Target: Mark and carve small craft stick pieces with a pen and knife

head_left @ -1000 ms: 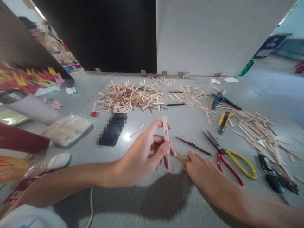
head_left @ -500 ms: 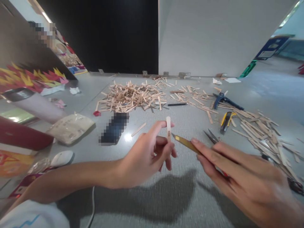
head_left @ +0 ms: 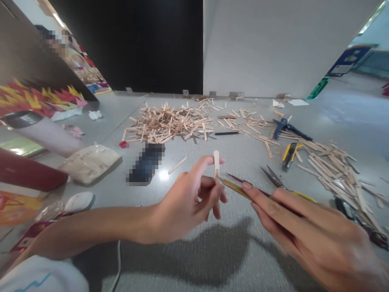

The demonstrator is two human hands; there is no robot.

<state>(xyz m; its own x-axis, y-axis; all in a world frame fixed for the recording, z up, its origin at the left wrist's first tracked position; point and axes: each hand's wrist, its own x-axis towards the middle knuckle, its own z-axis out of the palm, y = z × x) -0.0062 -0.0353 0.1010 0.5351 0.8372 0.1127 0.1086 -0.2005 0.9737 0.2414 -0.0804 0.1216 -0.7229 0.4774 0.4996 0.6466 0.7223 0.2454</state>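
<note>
Above the grey table (head_left: 188,259), left hand (head_left: 185,202) pinching a wooden stick (head_left: 216,164) upright between thumb and index fingertip, other fingers curled. Right hand (head_left: 306,231) just beside, fingers pressed together along a thin golden blade (head_left: 232,187), tip touching the stick's lower part. Behind: pile of sticks (head_left: 165,123); scissors (head_left: 278,178) and yellow cutter (head_left: 288,153) to the right; white mouse (head_left: 79,201) to the left

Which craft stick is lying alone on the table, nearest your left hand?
The single flat stick just right of the phone, beyond the left hand; the others sit in scattered heaps farther back.
</note>
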